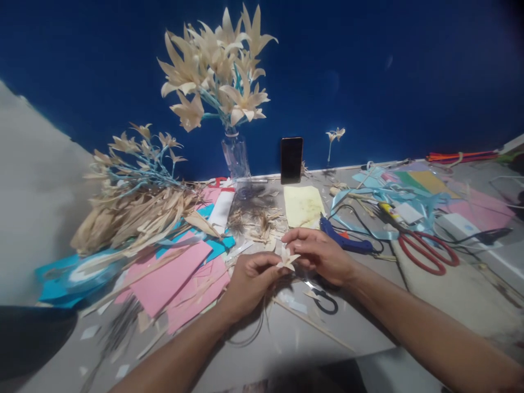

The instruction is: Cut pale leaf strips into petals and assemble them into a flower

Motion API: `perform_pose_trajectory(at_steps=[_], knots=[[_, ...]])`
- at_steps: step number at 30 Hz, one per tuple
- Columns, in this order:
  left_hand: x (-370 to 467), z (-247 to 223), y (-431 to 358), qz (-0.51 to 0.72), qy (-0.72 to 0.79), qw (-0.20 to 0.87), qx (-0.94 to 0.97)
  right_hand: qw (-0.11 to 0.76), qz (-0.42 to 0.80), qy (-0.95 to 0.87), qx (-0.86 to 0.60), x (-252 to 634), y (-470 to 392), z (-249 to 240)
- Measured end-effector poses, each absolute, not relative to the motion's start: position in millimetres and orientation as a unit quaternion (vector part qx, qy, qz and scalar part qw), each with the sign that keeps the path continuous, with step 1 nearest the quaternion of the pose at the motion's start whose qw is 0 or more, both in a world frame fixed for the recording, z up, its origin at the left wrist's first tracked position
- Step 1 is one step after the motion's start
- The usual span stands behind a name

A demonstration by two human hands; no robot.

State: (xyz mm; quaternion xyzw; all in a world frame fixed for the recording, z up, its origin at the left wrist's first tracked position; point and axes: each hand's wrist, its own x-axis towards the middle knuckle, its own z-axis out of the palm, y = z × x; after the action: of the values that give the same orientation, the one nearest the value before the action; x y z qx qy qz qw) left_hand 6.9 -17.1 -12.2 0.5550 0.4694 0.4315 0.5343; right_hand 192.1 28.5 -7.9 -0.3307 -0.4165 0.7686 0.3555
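Observation:
Between my two hands is a small cream husk flower [289,260] with pointed petals. My left hand [254,275] pinches it from the left side with thumb and fingertips. Curved around its right side, my right hand [318,254] has its fingers against or very near the petals; the exact contact is hard to make out. Just below the hands lie black-handled scissors [325,301], partly hidden by the right hand. A blue glue gun [344,238] rests right behind my right hand.
A plastic bottle [236,158] holds a tall bunch of husk flowers [216,65]. Dried husks [135,218] and pink paper [167,273] lie left. Red-handled scissors [428,252], blue ribbon [426,202] and cords lie right. A phone [291,160] leans on the blue wall.

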Motion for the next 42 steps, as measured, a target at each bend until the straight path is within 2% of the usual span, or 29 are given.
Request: perform_pose_trajectory(at_steps=[9,18,29,37,42], knots=[[7.2,-12.5,-17.4,0.413,0.465,0.489,0.611,0.34,0.727,-0.465,-0.372,193.4,27.1,-5.4],[10.2,-21.6,-21.8,0.408,0.453,0.613,0.502,0.386,0.727,-0.432,-0.369,193.6,29.5,-3.0],[10.7,-19.2,-15.2,0.437,0.483,0.608,0.455,0.363,0.748,-0.43,-0.35,191.1,27.6,-8.3],[7.5,-20.3,-11.6,0.437,0.495,0.625,0.417,0.415,0.716,-0.403,-0.391,192.0,31.3,-9.8],[6.2,-23.2,-10.7,0.469,0.502,0.615,0.387,0.41,0.711,-0.404,-0.405,191.6,32.6,-10.9]])
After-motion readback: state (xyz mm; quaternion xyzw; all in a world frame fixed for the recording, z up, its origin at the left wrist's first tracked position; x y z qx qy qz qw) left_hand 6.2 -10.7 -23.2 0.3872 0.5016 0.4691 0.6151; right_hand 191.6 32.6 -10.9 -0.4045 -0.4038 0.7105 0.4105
